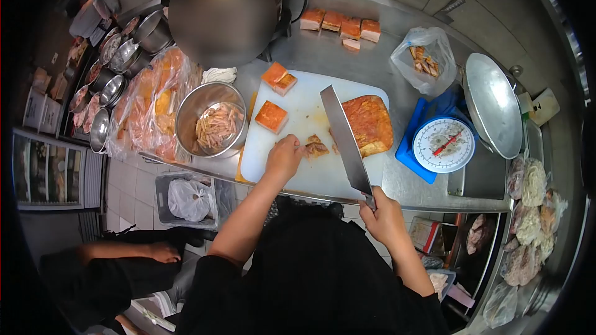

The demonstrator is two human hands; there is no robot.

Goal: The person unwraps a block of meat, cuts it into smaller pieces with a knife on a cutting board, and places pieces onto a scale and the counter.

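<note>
My right hand (pixel 383 216) is wrapped round the handle of a wide-bladed knife (pixel 347 142). Its blade slants up and left across the white cutting board (pixel 298 177), partly in front of a large browned slab of roast pork (pixel 369 121). My left hand (pixel 285 158) is closed at the fingertips on a small scrap of meat. Right beside those fingertips lie more meat scraps (pixel 316 147) on the board. Beyond the left hand sit a square pork block (pixel 271 116) and cut pork pieces (pixel 279 79), crackling side up.
Left of the board stands a steel pot (pixel 186 115) holding meat strips. A blue scale (pixel 419 130) and a plastic bag of meat pieces (pixel 425 59) are to the right. More pork blocks (pixel 340 23) line the back. Another person's hand (pixel 163 252) shows lower left.
</note>
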